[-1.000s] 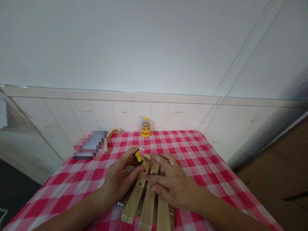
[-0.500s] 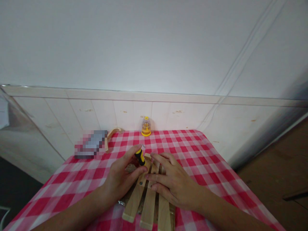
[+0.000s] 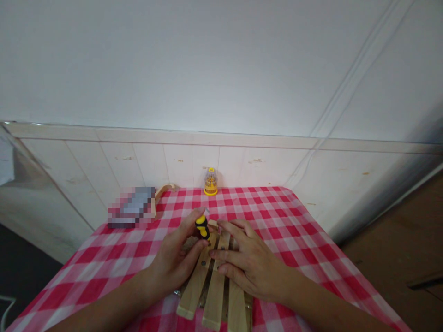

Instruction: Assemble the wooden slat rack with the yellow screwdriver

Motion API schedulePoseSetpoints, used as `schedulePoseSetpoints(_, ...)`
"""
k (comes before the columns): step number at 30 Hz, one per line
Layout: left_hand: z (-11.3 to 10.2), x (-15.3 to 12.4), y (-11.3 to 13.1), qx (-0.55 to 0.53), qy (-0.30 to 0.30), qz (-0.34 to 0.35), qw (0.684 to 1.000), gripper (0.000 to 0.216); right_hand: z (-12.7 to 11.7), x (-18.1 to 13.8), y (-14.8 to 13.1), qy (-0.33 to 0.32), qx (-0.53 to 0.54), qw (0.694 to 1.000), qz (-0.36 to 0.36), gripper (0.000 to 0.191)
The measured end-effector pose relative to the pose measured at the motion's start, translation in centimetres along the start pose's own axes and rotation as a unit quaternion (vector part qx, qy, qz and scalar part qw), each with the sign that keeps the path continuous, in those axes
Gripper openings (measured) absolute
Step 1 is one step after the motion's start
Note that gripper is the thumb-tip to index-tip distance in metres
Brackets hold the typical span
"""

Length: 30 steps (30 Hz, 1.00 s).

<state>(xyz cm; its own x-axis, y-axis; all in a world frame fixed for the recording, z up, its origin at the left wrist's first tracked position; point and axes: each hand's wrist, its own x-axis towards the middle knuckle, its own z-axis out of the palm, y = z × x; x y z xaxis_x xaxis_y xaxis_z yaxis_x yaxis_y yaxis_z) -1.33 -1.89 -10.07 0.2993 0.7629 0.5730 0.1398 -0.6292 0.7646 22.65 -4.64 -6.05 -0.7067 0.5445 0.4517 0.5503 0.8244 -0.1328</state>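
Note:
My left hand (image 3: 176, 251) grips a short black and yellow screwdriver (image 3: 202, 226) between thumb and fingers. The screwdriver stands nearly upright over the leftmost of three pale wooden slats (image 3: 195, 293), close to a screw head; its tip is hidden. Dark screw heads (image 3: 203, 263) sit in the slats. My right hand (image 3: 247, 258) lies across the middle and right slats with its fingers spread, pressing on the wood. Beneath the slats, part of a brown backing and a clear plastic bag shows.
A yellow screwdriver-bit case (image 3: 211, 182) with a clear cover stands at the table's back edge by the wall. A curved wooden piece (image 3: 161, 191) lies at the back left beside a pixelated flat object (image 3: 133, 207). A red and white checked cloth (image 3: 277, 221) covers the table.
The screwdriver has turned slightly and stands a little more upright, with my left thumb and fingers shifted around it. My right hand stays in place on the slats.

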Motion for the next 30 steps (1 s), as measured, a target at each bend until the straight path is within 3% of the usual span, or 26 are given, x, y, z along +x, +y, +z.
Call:
schedulePoseSetpoints(8,0.2,-0.7,-0.1,-0.053,0.073,0.037,0.995,0.075,-0.2,0.0,0.0,0.0,-0.004,1.0,-0.003,0.033)
schedulePoseSetpoints(21,-0.3,-1.7,1.1,-0.013,0.056,0.028,0.998,0.075,-0.2,-0.1,-0.1,0.0,-0.01,1.0,-0.001,0.033)
schedulePoseSetpoints(30,-0.5,-2.4,-0.2,0.042,0.06,0.059,0.996,0.072,-0.2,-0.1,-0.1,0.008,-0.009,1.0,0.0,0.034)
